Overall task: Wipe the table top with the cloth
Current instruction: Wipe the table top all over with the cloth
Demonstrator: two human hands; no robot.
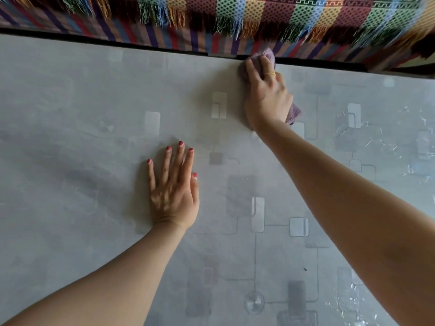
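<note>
The right hand (267,95) lies palm down on a purple cloth (268,56), its fingers stretched forward and pressing the cloth flat against the table top (82,114). The fingers are fairly straight rather than curled round the fabric, so the hand pushes on the cloth more than it grips it. A gold ring (270,74) sits on one finger. The cloth shows ahead of the fingertips, on the left beside the fingers, and again as a bunched tail behind the heel of the hand on the right. It lies at the far edge of the table, right against the dark rim there, right of the middle.

The left hand (174,187) rests flat on the table nearer the person, well apart from the cloth, fingers spread and straight, holding nothing. Its nails are painted red. Both forearms are bare and reach in from the lower edge of the view.

The table top is pale grey with a printed pattern of rounded squares and thin lines; the right part shows shiny glints and scuffed marks. Beyond the far edge hangs a striped cover (188,41), and over it a woven blanket (259,10) of many colours with a fringe.
</note>
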